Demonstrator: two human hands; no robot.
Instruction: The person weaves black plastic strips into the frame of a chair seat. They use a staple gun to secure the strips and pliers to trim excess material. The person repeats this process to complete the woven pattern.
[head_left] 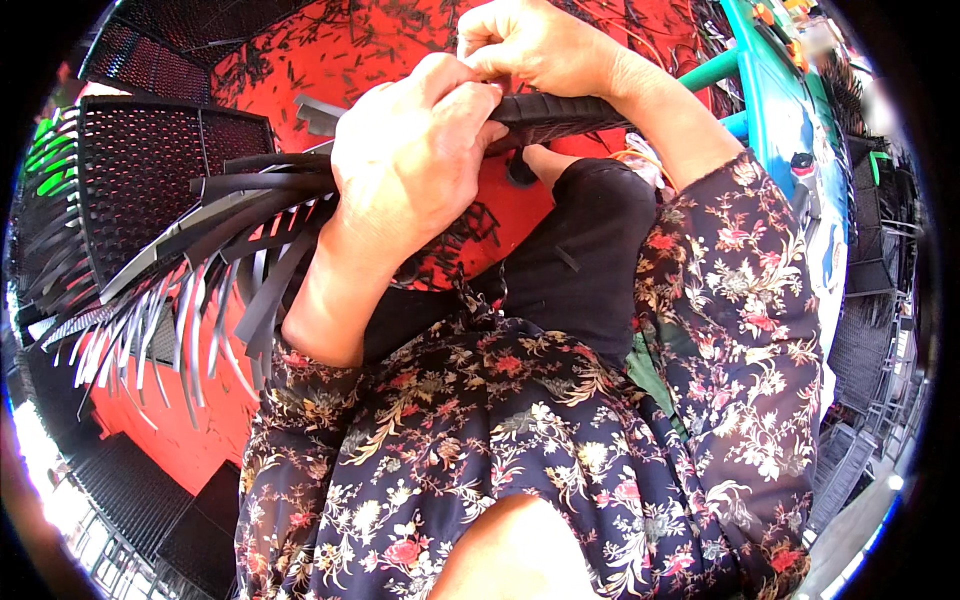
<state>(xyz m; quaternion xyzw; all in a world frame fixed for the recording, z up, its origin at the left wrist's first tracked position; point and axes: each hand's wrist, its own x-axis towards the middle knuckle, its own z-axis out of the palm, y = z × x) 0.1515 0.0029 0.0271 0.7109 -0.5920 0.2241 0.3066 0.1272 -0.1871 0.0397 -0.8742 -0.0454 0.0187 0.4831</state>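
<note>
A black woven piece (560, 112) with a thick wrapped rim lies across the top middle, over my lap. My left hand (410, 140) is closed around its rim, fingers curled over the edge. Loose flat black strips (255, 215) fan out from the piece to the left, beneath my left wrist, and hang down in a fringe. My right hand (540, 45) is just beyond, thumb and fingers pinched together at the rim close to the left fingertips. What sits in that pinch is hidden or too small to make out.
Black woven baskets (150, 170) stand at the left, with bright green pieces (55, 160) by the rim. Black strip scraps litter the red floor (290, 95). A teal frame (745, 75) rises at the right, close to my right forearm. More dark woven goods (865, 340) are stacked far right.
</note>
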